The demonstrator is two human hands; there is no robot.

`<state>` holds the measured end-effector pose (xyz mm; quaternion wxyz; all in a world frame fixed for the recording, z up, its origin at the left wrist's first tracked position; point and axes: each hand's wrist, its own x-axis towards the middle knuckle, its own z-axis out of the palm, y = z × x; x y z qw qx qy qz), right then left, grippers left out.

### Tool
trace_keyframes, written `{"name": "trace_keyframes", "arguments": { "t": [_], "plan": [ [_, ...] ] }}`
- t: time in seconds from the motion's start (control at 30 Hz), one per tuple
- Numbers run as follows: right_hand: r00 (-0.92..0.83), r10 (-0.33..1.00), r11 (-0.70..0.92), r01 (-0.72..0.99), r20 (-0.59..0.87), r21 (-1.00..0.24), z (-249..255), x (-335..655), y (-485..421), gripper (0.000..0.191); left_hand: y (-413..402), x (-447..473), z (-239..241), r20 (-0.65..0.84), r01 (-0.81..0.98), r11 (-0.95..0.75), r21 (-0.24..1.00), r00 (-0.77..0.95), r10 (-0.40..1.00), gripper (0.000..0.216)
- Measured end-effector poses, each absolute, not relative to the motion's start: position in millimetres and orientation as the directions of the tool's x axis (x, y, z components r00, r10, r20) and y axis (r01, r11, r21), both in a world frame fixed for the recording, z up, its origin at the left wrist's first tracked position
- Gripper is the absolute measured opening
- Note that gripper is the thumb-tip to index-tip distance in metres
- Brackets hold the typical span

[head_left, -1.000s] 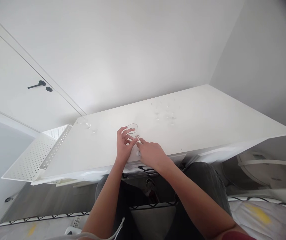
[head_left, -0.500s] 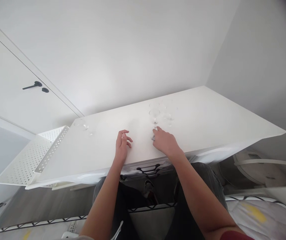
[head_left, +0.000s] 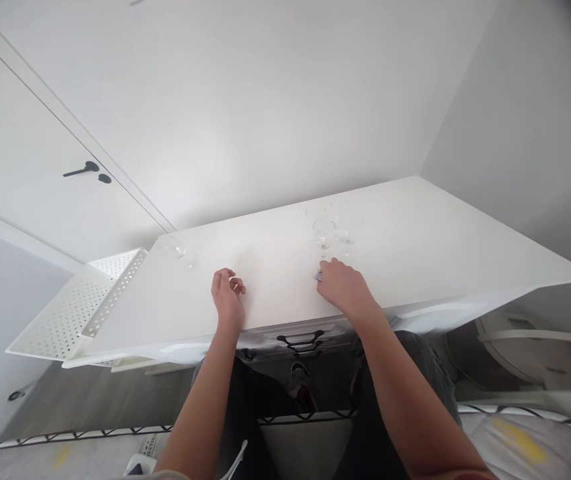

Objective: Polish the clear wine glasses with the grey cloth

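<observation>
A clear stemmed glass (head_left: 324, 235) is near the middle of the white tabletop, its outline faint against the surface. My right hand (head_left: 344, 287) has its fingers closed at the foot of this glass; the hand covers part of the foot. Another clear stemmed glass (head_left: 346, 239) is just to the right. More faint glass rims show behind these two. My left hand (head_left: 228, 295) hovers near the front edge, holding nothing, with loosely curled fingers somewhat apart. Farther left, a clear glass (head_left: 179, 251) and another small clear glass (head_left: 190, 263) are on the tabletop.
The white tabletop (head_left: 275, 287) runs against the wall. A perforated white rack (head_left: 52, 320) adjoins its left end. Drawers with black handles (head_left: 301, 339) are below the front edge. A door with a black handle (head_left: 82, 169) is at left, and a white chair (head_left: 540, 340) at lower right.
My left hand has shifted left, and its fingers have curled more. My right hand stays at the foot of the glass. The view has turned slightly, moving the scene rightward.
</observation>
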<state>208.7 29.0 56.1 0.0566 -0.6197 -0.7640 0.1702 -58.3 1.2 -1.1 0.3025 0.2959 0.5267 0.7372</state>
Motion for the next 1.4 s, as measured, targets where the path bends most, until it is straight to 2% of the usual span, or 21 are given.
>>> {"name": "trace_keyframes", "arguments": {
  "t": [0.07, 0.13, 0.23, 0.33, 0.47, 0.63, 0.73, 0.8, 0.93, 1.0, 1.17, 1.3, 1.33, 1.4],
  "plan": [
    [-0.241, 0.965, 0.187, 0.910, -0.104, -0.370, 65, 209, 19, 0.023, 0, -76, 0, 0.075, -0.173, -0.278, 0.945, -0.712, 0.698, 0.030],
    [-0.323, 0.943, 0.244, 0.831, -0.075, -0.500, 73, 208, 10, 0.026, 0, -98, 2, 0.045, -0.190, -0.296, 0.936, -0.770, 0.636, 0.028],
    [-0.533, 0.845, 0.388, 0.575, 0.030, -0.720, 82, 203, 0, 0.027, 7, -131, 6, 0.013, -0.199, -0.316, 0.927, -0.829, 0.559, 0.035],
    [-0.599, 0.793, 0.447, 0.451, 0.109, -0.773, 84, 195, -4, 0.028, 18, -158, 10, -0.050, -0.261, -0.315, 0.912, -0.835, 0.548, 0.047],
    [-0.547, 0.836, 0.318, 0.433, 0.035, -0.844, 78, 186, -1, 0.039, 31, -178, 15, -0.131, -0.388, -0.307, 0.869, -0.779, 0.614, 0.055],
    [-0.501, 0.866, 0.074, 0.144, -0.008, -0.987, 58, 175, 16, 0.035, 43, -189, 18, -0.170, -0.540, -0.347, 0.767, -0.693, 0.701, 0.068],
    [-0.482, 0.872, -0.102, -0.013, -0.083, -0.995, 47, 167, 26, 0.038, 47, -193, 17, -0.137, -0.573, -0.359, 0.737, -0.647, 0.750, 0.070],
    [-0.484, 0.869, -0.187, -0.117, -0.108, -0.975, 43, 164, 29, 0.032, 49, -195, 15, -0.107, -0.570, -0.365, 0.736, -0.630, 0.769, 0.066],
    [-0.525, 0.848, -0.256, -0.282, -0.075, -0.925, 42, 163, 31, 0.012, 49, -197, 12, -0.061, -0.541, -0.398, 0.741, -0.644, 0.763, 0.046],
    [-0.524, 0.850, -0.268, -0.326, -0.063, -0.906, 41, 163, 32, 0.011, 48, -196, 13, -0.047, -0.520, -0.420, 0.744, -0.667, 0.743, 0.039],
    [-0.373, 0.927, -0.167, -0.304, -0.044, -0.938, 34, 158, 34, 0.030, 40, -176, 13, 0.023, -0.436, -0.448, 0.781, -0.696, 0.718, 0.034],
    [-0.262, 0.960, -0.173, -0.270, -0.101, -0.947, 25, 152, 36, 0.052, 23, -125, 9, 0.194, -0.318, -0.425, 0.848, -0.559, 0.806, 0.034],
    [-0.252, 0.962, -0.171, -0.269, -0.103, -0.948, 23, 150, 36, 0.050, 17, -109, 8, 0.218, -0.295, -0.418, 0.859, -0.527, 0.821, 0.036],
    [-0.194, 0.977, -0.132, -0.253, -0.083, -0.958, 18, 146, 37, 0.033, 6, -80, 7, 0.249, -0.246, -0.406, 0.880, -0.490, 0.836, 0.037]
  ]
}}
